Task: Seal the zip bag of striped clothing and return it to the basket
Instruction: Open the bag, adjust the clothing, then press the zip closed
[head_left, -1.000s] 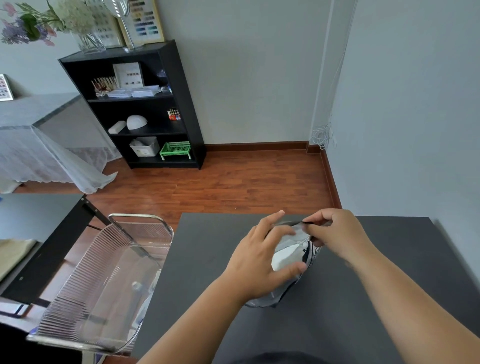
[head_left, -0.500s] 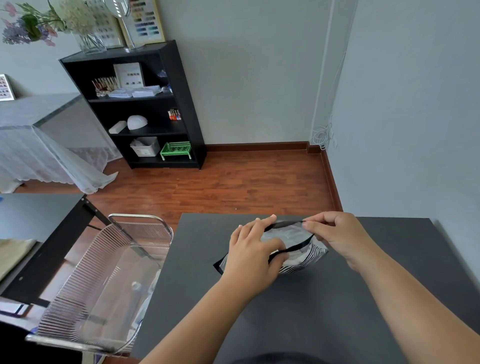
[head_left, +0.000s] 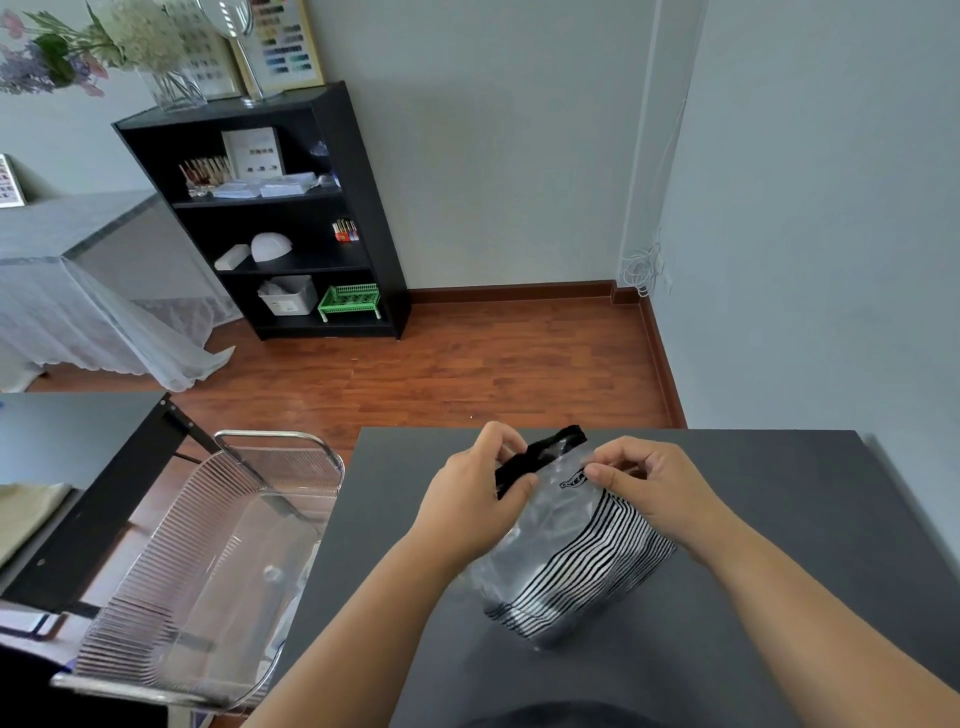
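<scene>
Clear plastic zip bag of black-and-white striped clothing, soft, light, likely slippery, propped on dark grey surface; left hand and right hand pinch its black zip strip, the best hold.

My zip bag is glossy clear plastic over striped cloth, worktop matt dark, basket ribbed clear plastic, chrome rim.

Nail salon room: shelf of polish swatches, colour charts
</scene>
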